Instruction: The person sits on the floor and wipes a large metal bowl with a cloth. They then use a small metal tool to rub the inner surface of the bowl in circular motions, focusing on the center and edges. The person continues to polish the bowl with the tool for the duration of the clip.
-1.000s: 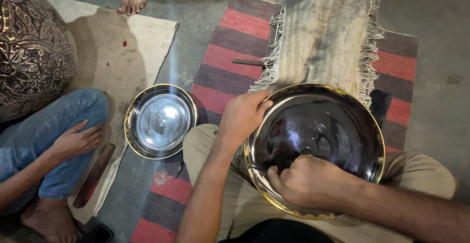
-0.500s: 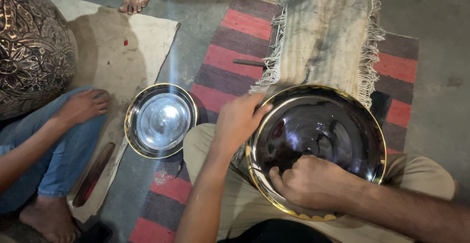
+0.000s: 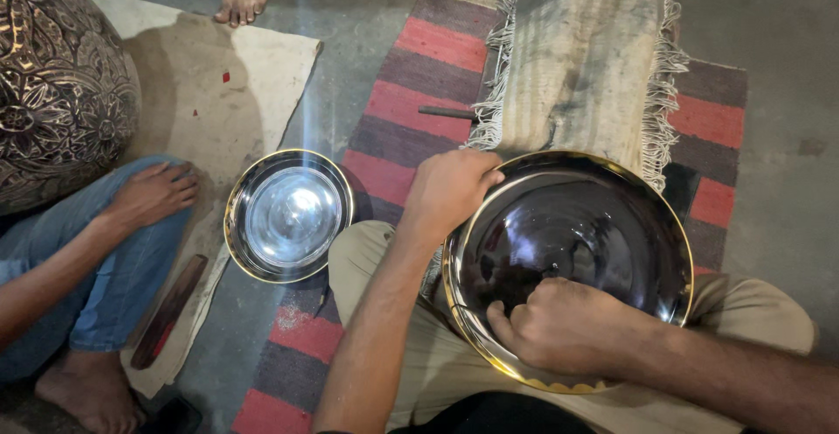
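1. The large dark bowl [image 3: 568, 259] rests tilted on the person's lap, gold rim up.
2. The left hand [image 3: 450, 191] clamps the bowl's upper-left rim, seemingly to steady it.
3. The right hand [image 3: 564, 325], fisted inside the bowl, presses its inner wall (whether it holds anything, I cannot tell).
4. A smaller shiny bowl [image 3: 288, 215] sits left of the big bowl, on the floor.

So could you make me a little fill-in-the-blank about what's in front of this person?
1. The left hand grips the ____ of the large shiny bowl.
2. The right hand is closed into a fist ____ that bowl.
3. The smaller bowl sits on the floor to the ____ of the large one.
4. The rug has red and ____ stripes.

Missing words: rim; inside; left; grey
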